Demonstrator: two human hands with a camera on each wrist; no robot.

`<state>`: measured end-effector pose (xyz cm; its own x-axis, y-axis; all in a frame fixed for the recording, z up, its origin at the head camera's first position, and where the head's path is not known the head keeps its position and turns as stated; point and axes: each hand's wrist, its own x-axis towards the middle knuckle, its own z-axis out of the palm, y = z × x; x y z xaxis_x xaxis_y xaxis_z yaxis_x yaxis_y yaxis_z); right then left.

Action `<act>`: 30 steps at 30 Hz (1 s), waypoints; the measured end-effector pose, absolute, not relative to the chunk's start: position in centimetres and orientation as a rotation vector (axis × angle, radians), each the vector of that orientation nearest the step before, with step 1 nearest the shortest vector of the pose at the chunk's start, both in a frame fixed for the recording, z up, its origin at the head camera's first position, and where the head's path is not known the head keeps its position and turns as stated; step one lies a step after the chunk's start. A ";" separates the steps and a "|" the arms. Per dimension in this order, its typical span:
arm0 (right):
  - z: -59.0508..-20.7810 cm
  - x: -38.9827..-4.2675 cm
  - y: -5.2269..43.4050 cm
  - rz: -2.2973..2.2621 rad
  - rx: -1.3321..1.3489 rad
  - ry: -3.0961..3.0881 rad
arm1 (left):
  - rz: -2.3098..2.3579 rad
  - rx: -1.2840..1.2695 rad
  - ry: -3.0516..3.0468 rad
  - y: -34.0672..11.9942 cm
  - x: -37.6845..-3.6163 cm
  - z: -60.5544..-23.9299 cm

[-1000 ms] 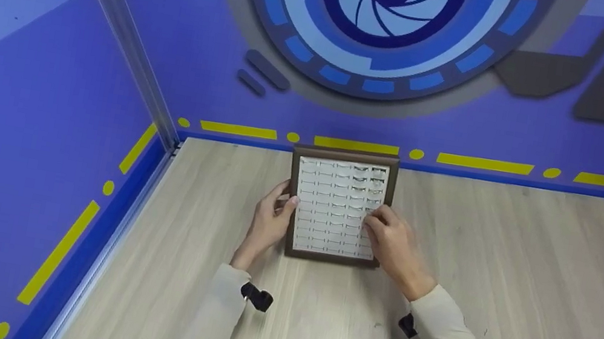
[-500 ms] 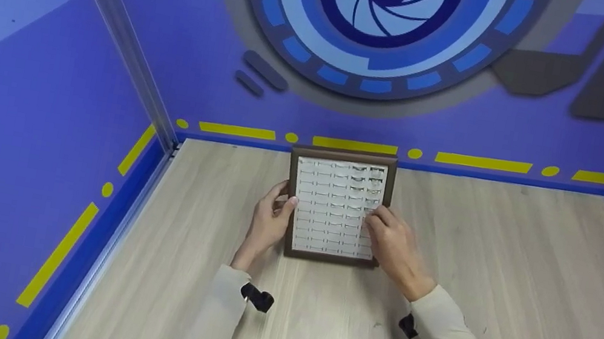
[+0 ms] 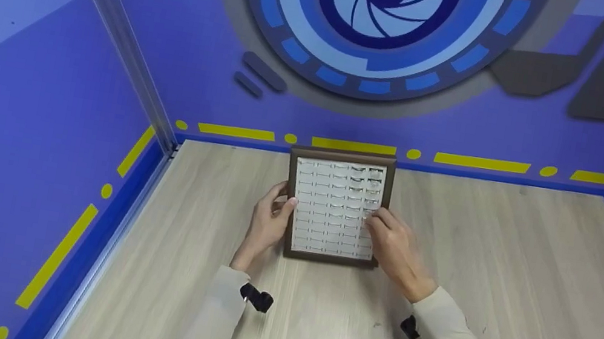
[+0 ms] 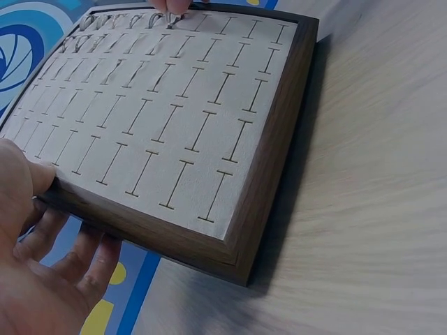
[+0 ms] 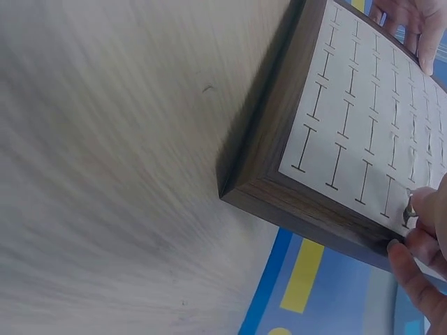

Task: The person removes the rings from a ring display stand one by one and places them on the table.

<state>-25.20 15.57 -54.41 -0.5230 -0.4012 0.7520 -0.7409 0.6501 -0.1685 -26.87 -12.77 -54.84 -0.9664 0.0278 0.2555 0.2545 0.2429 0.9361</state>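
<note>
A ring tray with a dark wooden frame [image 3: 344, 155] and a pale slotted pad [image 4: 160, 118] lies on the table against the back wall. My left hand [image 3: 279, 205] grips its left edge, thumb [image 4: 31, 174] on the pad and fingers [image 4: 84, 262] round the frame. My right hand [image 3: 376, 222] is over the pad's right column and pinches a small silver ring [image 5: 408, 209] at a slot. Several rings [image 3: 376, 176] stand in the far right slots; the other slots are bare.
The light wood table [image 3: 505, 277] spreads wide to the right and in front of the tray. Blue walls with yellow stripes [image 3: 481, 162] close it at the back and left. Metal posts [image 3: 117, 28] stand at the back corners.
My right hand's fingertips have edged slightly left and nearer over the pad. The left hand and the tray have stayed put.
</note>
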 end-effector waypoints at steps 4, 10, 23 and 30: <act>-54.4 -25.0 15.7 0.660 0.874 -2.149 | -1.815 -0.263 -2.325 -12.8 -26.8 -54.7; -54.2 -24.8 15.8 0.684 0.857 -2.096 | -1.833 -0.258 -2.312 -12.8 -26.9 -54.8; -53.4 -23.3 18.0 0.714 0.818 -2.222 | -1.829 -0.247 -2.335 -13.0 -27.0 -54.8; -53.7 -23.2 19.5 0.692 0.776 -2.242 | -1.828 -0.256 -2.346 -13.0 -26.9 -54.8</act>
<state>-23.18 19.48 -53.75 -0.6075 -0.3340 0.7207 -0.6821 0.6843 -0.2578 -26.91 -12.99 -54.78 -0.9731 0.0386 0.2272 0.2298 0.2400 0.9432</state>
